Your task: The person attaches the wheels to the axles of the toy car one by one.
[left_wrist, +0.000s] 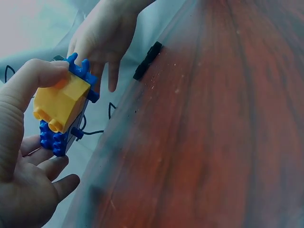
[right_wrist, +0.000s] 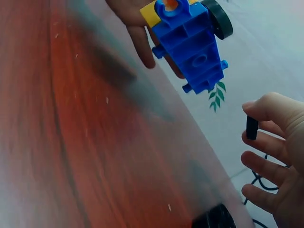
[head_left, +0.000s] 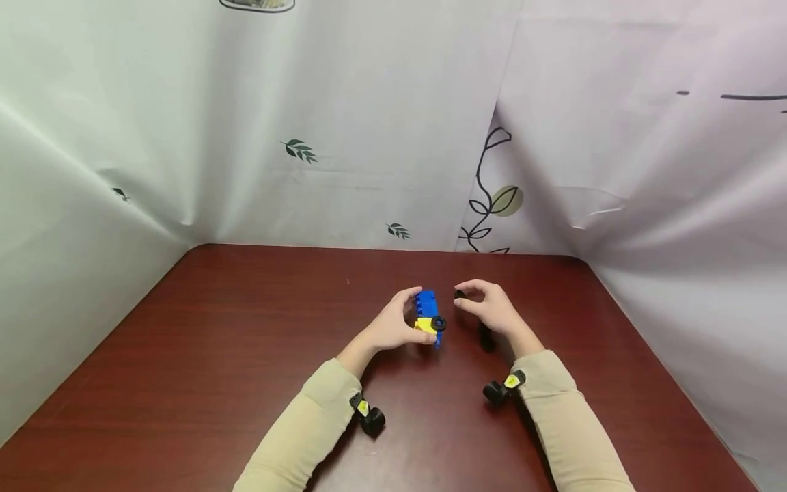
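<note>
My left hand (head_left: 391,328) grips a toy car (head_left: 427,305) of blue and yellow building blocks, with its thumb on the yellow block (left_wrist: 64,99). The right wrist view shows the blue underside (right_wrist: 192,54) of the car, with short axle pegs sticking out at its sides. One black wheel (right_wrist: 219,20) is fitted on a peg near the yellow end. To the right of the car, my right hand (head_left: 496,313) pinches a small black wheel (right_wrist: 251,127) between thumb and forefinger, apart from the car. Its other fingers are spread.
Dark wheel-like pieces (head_left: 486,338) lie on the brown table (head_left: 277,307) beneath the right hand. Each wrist wears a strapped black camera (head_left: 372,421). A white printed curtain (head_left: 369,123) hangs behind the table and at its sides.
</note>
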The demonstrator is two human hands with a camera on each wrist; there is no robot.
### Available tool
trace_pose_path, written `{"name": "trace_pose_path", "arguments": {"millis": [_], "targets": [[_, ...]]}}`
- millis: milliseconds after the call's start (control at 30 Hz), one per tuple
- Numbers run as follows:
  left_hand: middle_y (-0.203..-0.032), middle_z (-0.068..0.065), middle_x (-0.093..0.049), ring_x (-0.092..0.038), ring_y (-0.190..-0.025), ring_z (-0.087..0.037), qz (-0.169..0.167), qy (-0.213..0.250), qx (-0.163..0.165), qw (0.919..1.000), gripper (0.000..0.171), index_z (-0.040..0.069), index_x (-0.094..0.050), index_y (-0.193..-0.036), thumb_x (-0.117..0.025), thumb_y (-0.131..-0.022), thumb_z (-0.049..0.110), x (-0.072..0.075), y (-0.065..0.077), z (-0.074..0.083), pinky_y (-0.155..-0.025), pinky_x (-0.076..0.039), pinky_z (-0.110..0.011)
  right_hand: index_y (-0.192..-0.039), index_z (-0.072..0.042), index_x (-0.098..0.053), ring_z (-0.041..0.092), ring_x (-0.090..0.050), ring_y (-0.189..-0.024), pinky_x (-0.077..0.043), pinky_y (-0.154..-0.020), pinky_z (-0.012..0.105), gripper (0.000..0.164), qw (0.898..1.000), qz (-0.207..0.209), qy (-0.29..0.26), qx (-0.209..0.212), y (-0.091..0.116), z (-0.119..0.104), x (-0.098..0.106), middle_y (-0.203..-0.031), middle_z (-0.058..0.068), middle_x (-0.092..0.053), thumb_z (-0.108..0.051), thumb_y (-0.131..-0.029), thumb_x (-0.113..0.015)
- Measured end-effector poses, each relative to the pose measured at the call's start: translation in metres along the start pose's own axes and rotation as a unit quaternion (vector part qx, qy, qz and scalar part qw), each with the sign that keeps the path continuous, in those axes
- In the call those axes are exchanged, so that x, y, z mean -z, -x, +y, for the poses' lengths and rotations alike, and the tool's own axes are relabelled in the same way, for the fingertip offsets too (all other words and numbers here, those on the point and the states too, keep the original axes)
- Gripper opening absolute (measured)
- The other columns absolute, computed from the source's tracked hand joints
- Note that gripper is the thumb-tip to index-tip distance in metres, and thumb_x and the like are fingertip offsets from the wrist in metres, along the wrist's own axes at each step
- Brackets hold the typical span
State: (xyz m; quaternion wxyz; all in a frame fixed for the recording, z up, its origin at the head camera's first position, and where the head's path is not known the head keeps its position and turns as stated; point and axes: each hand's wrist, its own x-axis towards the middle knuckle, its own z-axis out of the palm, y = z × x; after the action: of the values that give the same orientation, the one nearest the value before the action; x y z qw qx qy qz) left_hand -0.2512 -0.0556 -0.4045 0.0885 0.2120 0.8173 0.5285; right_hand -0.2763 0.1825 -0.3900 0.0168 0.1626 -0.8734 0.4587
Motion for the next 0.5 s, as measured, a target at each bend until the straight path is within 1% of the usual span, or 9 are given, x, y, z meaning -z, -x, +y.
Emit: {"name": "trace_pose_path", "arguments": {"millis": [100,200,333,500], "targets": [[-0.145,-0.014,-0.036,-0.047,-0.130,-0.026,-0.006,0.005,-0.004,1.0000,0.100,0.009,-0.025,-0.148,-0.083,-0.069,0.028,-0.003,0.001,0.000,-0.106,-0.041,-0.042,-0.118,0.001,-0.062,0.033,-0.062,-0.105,-0.052,-0.089,0.046,0.037,1.000,0.014,-0.020,0.000,0.001,0.001,-0.006,-0.116,0.017,-0.063,-0.016,-0.086,-0.069],[-0.147,-0.014,-0.035,-0.044,-0.132,-0.027,-0.008,0.009,-0.005,0.9999,0.098,0.009,-0.026,-0.147,-0.083,-0.070,0.029,-0.005,0.002,0.001,-0.107,-0.039,-0.044,-0.116,0.001,-0.062,0.031,-0.063,-0.103,-0.052,-0.090,0.045,0.036,0.999,0.028,-0.027,0.002,0.002,0.001,-0.009,-0.113,0.017,-0.065,-0.016,-0.086,-0.069],[-0.148,-0.014,-0.037,-0.044,-0.133,-0.028,-0.003,0.013,-0.003,0.9999,0.097,0.009,-0.027,-0.147,-0.083,-0.070,0.028,-0.005,0.002,0.002,-0.108,-0.038,-0.045,-0.114,0.001,-0.062,0.028,-0.064,-0.099,-0.054,-0.086,0.036,0.034,0.998,0.044,-0.035,0.001,0.004,-0.003,-0.010,-0.109,0.017,-0.066,-0.015,-0.086,-0.070],[-0.146,-0.013,-0.040,-0.046,-0.131,-0.026,-0.004,0.007,-0.001,1.0000,0.100,0.007,-0.026,-0.147,-0.084,-0.069,0.030,-0.004,0.001,0.001,-0.107,-0.039,-0.044,-0.114,0.005,-0.060,0.035,-0.063,-0.098,-0.053,-0.078,0.023,0.032,0.997,0.042,-0.060,0.017,0.013,-0.022,-0.007,-0.109,0.025,-0.064,-0.008,-0.086,-0.067]]}}
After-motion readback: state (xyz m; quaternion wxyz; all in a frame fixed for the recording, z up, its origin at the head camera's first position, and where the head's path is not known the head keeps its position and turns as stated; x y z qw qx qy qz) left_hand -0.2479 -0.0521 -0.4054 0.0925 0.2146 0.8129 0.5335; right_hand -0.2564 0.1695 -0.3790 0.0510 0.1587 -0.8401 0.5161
